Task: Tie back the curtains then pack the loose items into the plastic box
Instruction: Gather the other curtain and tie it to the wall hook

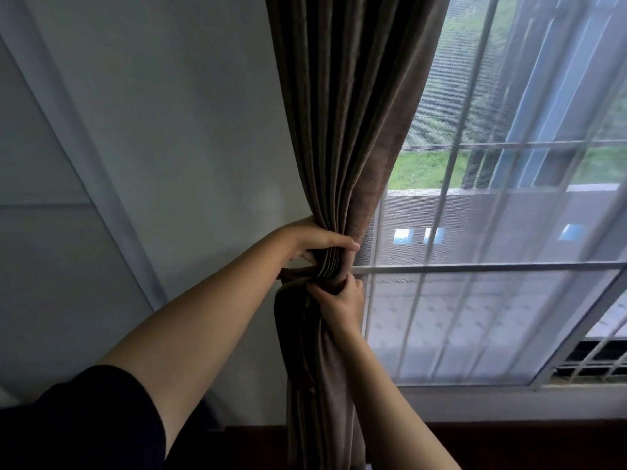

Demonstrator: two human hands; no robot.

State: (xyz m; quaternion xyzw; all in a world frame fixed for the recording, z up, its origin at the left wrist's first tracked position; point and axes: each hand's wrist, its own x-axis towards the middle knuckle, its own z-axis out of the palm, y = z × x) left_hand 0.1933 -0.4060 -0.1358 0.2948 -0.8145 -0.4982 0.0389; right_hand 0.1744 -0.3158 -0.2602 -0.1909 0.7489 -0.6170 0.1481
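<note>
Curtain, brown and heavily pleated, hangs at the left edge of the window. It is gathered into a narrow bundle level with the window's horizontal rail. Above the gather the folds fan out towards the top of the window; below it the fabric falls in a loose column past the window's lower frame.

Left hand: positioned at the window's left edge, just above the rail. The fingers are curled fully round the gathered pleats, thumb on the near side, clamping the bundle.

Right hand: positioned directly below the left hand, just under the rail. The fingers are curled into the bunched fabric at the gather. Whether they also pinch the end of the fabric strip cannot be determined.

Fabric strip: a horizontal band of matching brown cloth. It runs across the bundle between the two hands, on the side away from the window.

Sheer curtain: white and translucent, covering the window glass.

Wall: pale, extending left of the window.

Sleeve: dark, covering the upper left arm.
</note>
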